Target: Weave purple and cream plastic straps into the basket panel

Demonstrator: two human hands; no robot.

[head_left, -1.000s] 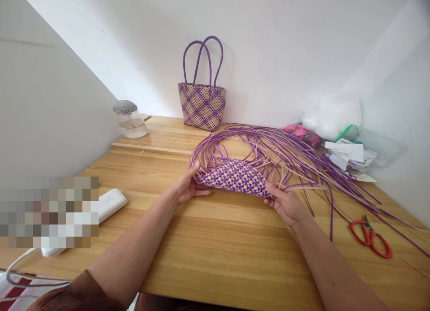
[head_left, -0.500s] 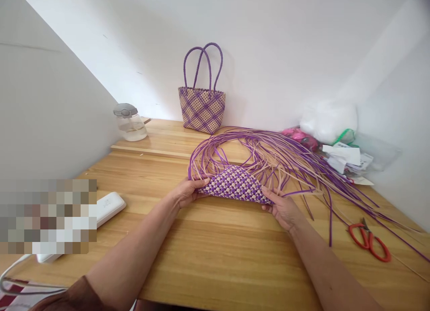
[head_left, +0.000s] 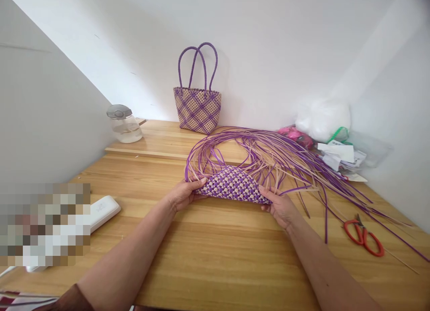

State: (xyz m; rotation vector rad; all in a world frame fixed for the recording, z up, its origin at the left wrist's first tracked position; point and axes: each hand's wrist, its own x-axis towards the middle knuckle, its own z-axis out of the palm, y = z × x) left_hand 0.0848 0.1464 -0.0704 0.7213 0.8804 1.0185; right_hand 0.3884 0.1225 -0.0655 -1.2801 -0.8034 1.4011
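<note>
Two ends gripped on the purple-and-beige weave (head_left: 231,185)

Table (head_left: 215,257): wooden top under everything; the weave sits over its middle, straight edge toward the wearer, far edge bowed up like a dome. Looks folded or curved; underside hidden, cannot tell.

Strands (head_left: 295,152): a long loose fan, purple and beige, looping out beyond the weave and trailing off to its right.

Handbag (head_left: 198,109): woven in the same two colours, upright behind the weave, well apart from it.

Hands: left hand (head_left: 183,195) closed on the weave's left end, right hand (head_left: 281,209) on its right end. Thumbs on the near face, fingers mostly out of sight behind.

Handling, my judgement: an even pinch at both ends should serve best. Pull outward lightly and equally; a harder tug on one side would likely skew the checks. Thumbs flat rather than digging in, so the knots don't bunch. Strands crowd close by both thumbs; best none gets trapped under the grip. Straight edge level makes a fair check for twist.

Red-handled cutters (head_left: 363,237): right of the weave, lying beyond the right hand's reach as posed, untouched.
</note>
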